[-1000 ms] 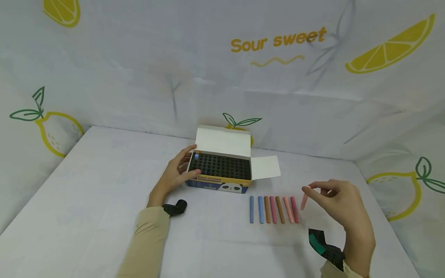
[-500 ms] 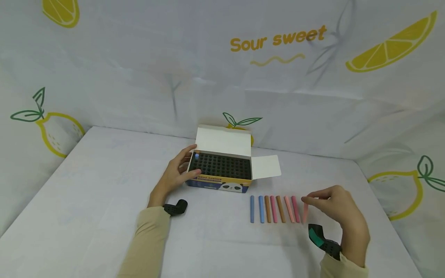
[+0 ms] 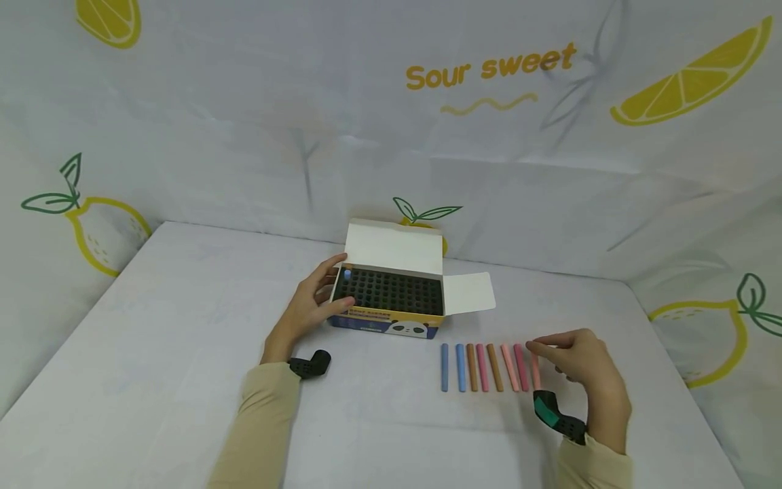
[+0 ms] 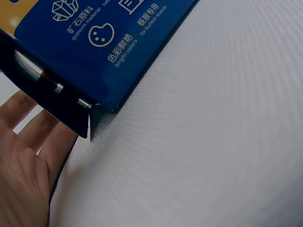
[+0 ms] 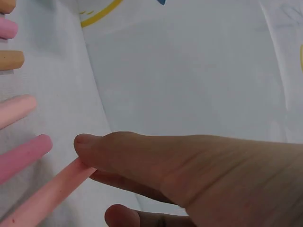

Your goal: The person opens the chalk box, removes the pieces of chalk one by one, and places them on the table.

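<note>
My right hand [image 3: 580,356] pinches the top end of a light pink chalk stick [image 3: 535,372] between thumb and fingertips. In the right wrist view this pink stick slants down to the left. It is at the right end of a row of several chalk sticks, beside a deeper pink one [image 3: 520,368]. My left hand [image 3: 302,309] grips the left end of an open chalk box [image 3: 366,324], thumb over its front edge and fingers around the far side. Inside the box is a black holder [image 3: 391,292] with many round holes. A blue chalk [image 3: 347,274] stands in its back left corner.
The row also has blue [image 3: 444,367], brown [image 3: 472,367] and pink [image 3: 510,367] sticks in front of the box. The white lid [image 3: 394,246] stands up behind, and a side flap [image 3: 469,293] sticks out right. A printed cloth [image 3: 275,136] hangs behind the table.
My right hand has lowered the pink chalk and shifted it left, closer to the row's right end. My left hand stays on the box.
</note>
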Tool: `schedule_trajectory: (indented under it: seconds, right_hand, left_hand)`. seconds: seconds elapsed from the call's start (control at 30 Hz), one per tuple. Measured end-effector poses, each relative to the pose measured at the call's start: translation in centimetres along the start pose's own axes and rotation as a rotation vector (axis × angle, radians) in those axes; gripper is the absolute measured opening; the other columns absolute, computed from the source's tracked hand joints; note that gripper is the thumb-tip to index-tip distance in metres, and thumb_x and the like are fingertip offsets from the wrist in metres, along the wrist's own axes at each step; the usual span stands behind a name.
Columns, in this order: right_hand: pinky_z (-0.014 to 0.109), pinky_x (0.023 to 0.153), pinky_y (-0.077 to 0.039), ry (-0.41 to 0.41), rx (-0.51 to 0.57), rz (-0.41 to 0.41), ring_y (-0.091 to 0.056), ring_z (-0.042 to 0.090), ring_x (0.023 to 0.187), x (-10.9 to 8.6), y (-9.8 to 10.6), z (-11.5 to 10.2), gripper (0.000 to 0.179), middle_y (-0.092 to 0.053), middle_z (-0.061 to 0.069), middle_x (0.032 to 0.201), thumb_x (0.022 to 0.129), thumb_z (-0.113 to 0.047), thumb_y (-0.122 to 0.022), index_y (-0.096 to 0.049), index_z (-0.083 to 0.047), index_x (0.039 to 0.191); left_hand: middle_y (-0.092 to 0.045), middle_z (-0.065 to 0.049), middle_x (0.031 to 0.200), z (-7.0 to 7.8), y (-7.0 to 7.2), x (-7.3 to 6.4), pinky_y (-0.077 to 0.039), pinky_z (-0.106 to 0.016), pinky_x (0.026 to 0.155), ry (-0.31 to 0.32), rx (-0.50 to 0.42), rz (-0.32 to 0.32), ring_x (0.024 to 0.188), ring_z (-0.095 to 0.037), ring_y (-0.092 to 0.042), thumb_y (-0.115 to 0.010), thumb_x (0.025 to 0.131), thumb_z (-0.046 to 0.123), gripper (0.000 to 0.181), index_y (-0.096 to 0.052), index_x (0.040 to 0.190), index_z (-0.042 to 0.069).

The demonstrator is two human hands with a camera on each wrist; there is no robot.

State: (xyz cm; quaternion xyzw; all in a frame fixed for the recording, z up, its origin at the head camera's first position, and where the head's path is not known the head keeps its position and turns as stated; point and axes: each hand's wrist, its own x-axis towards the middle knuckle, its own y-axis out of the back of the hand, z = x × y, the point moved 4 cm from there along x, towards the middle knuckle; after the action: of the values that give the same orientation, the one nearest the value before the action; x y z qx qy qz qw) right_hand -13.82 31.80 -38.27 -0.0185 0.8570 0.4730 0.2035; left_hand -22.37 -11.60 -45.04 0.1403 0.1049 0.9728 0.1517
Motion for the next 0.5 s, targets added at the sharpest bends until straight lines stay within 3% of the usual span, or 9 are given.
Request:
schedule_trajectory:
  seconds: [0.3,0.5]
  right_hand:
    - [0.029,0.065,-0.055,-0.030,0.065,0.015,-0.064,0.017,0.082,1.2,-1.2,1.2,0.053,-0.076,0.020,0.107,0.094,-0.042,-0.071,-0.073,0.004,0.120]
    - [0.028,0.062,-0.052,-0.038,0.092,0.026,-0.058,0.013,0.077,1.4,-1.5,1.5,0.052,-0.075,0.003,0.088,0.093,-0.039,-0.073,-0.073,0.005,0.120]
  left_hand:
    - [-0.054,-0.018,0.144,-0.1,0.0,0.0,-0.054,-0.053,0.102,0.003,-0.006,0.000,0.129,-0.039,-0.058,-0.074,0.091,0.022,0.078,-0.037,0.159,0.028]
    - [-0.054,-0.017,0.146,-0.2,0.0,0.1,-0.055,-0.053,0.101,0.000,-0.009,-0.002,0.129,-0.039,-0.058,-0.073,0.091,0.019,0.078,-0.037,0.158,0.028]
